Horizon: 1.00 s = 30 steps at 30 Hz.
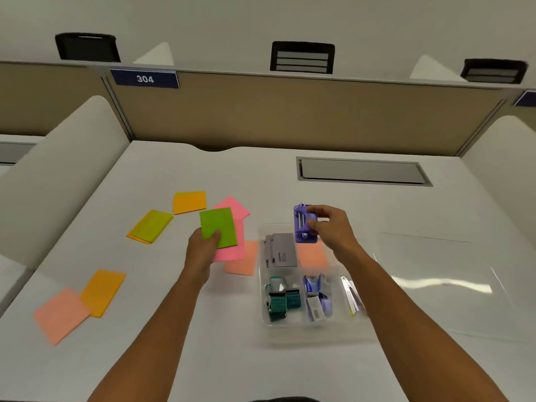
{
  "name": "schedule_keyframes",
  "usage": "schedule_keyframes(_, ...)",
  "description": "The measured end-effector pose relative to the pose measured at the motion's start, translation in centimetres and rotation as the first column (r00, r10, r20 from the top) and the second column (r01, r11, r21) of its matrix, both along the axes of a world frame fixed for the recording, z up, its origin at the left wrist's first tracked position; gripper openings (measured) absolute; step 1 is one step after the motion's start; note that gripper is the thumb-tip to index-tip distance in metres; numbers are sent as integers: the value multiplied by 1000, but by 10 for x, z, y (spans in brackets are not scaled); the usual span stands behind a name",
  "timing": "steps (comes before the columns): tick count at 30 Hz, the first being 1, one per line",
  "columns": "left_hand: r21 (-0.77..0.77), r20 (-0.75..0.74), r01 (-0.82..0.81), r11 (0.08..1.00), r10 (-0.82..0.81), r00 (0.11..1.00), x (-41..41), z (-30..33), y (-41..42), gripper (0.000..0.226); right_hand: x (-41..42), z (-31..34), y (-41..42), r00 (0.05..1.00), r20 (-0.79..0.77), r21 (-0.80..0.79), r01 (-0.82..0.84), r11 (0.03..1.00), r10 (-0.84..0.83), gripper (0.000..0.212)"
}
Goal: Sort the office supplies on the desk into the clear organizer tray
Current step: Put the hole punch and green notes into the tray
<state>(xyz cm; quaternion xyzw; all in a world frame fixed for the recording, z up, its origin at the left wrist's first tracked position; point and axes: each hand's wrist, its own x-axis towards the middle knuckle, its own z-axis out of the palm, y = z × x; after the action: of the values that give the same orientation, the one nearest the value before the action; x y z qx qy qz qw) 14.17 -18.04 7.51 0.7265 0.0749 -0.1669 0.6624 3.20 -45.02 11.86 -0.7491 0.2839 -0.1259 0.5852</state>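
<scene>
One blue sign (145, 79) on the partition reads "304".

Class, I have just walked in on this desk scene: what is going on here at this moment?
A person is sorting supplies at a white desk. The left hand holds a green sticky-note pad above pink pads, while the right hand grips a purple hole punch over the far end of the clear organizer tray. The tray already holds grey cards, green binder clips and small boxes. Orange, yellow and salmon pads still lie loose on the desk.
</scene>
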Motion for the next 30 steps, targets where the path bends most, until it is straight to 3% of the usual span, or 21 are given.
schedule_keyframes(2,-52,-46,30,998,-32,998,-6,7,-24,12,-11,-1,-15,1000,-1,-15,26,1000,-26,31)
schedule_keyframes(8,-54,-64,193,980,-196,978,-30,20,-88,21,-43,-7,-57,992,-14,-32,125,992,-126,39)
schedule_keyframes(20,133,-156,366,921,-345,926,-70,18,-169,27,-73,-32,-93,982,-87,-52,166,985,-170,38)
schedule_keyframes(30,374,-85,474,797,-480,873,-76,14,-184,33,-69,-50,-94,981,-161,-80,92,993,-104,38)
